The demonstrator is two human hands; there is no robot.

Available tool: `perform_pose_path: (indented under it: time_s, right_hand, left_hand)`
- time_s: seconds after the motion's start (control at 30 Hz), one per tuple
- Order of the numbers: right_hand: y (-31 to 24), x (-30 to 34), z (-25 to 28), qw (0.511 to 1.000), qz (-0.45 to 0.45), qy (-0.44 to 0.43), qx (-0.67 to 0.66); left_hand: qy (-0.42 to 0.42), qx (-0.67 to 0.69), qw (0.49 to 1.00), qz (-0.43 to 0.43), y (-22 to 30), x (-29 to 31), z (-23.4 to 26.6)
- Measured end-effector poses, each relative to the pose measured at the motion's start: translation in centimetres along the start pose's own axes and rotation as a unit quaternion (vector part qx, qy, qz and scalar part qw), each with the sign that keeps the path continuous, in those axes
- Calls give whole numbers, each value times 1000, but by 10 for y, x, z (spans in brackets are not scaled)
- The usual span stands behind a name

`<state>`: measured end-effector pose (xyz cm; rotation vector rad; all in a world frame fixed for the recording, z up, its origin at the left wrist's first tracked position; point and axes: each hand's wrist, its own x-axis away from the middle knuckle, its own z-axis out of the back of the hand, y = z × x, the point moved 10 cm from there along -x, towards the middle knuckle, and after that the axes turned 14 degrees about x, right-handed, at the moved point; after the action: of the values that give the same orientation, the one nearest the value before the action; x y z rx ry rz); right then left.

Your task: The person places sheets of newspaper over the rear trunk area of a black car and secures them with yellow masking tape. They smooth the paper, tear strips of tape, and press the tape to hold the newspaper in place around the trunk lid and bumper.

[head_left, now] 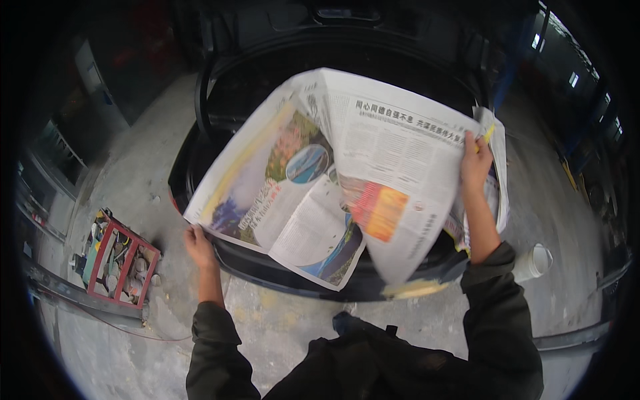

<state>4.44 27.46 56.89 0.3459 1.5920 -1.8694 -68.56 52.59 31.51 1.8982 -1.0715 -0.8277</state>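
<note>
A large unfolded newspaper (387,147) spans the space between my hands, creased down the middle, with colour pictures on its left part. My left hand (200,247) pinches its lower left corner. At the right edge, my right hand (475,163) grips the paper with the fingers closed. The sheet hangs over the rear of a dark car whose open trunk (247,90) shows behind it. Much of the trunk opening is hidden by the paper. Below, a yellowish patch (420,289) marks the car's rear bumper.
More printed paper (500,193) lies at the car's right rear corner, partly behind my right arm. A white bucket (533,262) stands on the grey floor (273,323) at right. A red-framed rack (120,293) of assorted items stands at left, near a thin hose (150,337).
</note>
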Motion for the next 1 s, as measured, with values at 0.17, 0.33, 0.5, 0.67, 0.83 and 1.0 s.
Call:
perform_pose_path:
  time_s: [0.17,0.33,0.5,0.67,0.83,1.0]
  right_hand:
    - [-131,-68,-35,957,236,48,162]
    - [-220,-64,-96,866,436,16,246]
    - [-253,-27,-131,814,521,-31,253]
    - [-288,11,-147,766,582,-54,267]
    - [-303,-12,-133,814,524,-7,249]
    - [-298,-16,-117,818,495,30,292]
  left_hand:
    - [47,-248,966,-59,-92,-5,12]
    - [14,-325,939,-113,-132,3,-46]
    - [-242,-231,921,-199,-31,70,-280]
    - [-489,-211,845,-42,-32,98,-395]
    - [-430,-171,885,42,-90,82,-400]
    - [-387,-210,898,5,-144,54,-362]
